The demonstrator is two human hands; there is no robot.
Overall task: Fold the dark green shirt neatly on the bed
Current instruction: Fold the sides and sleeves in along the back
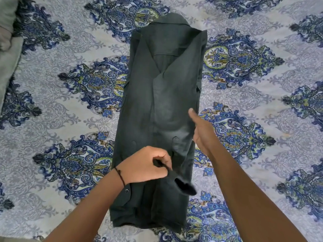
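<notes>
The dark green shirt (162, 105) lies lengthwise on the bed, collar at the far end, both sides folded inward into a long narrow strip. My left hand (145, 165) is over the shirt's lower part and pinches a sleeve's fabric near its cuff (185, 186), which curls up off the cloth. My right hand (201, 131) rests at the shirt's right edge, thumb raised and pointing away from me. Its fingers are hidden against the cloth, so I cannot tell whether they grip it.
The bed (61, 119) is covered with a pale grey sheet printed with blue and green paisley diamonds. A grey-green fabric (7, 55) lies bunched at the far left edge.
</notes>
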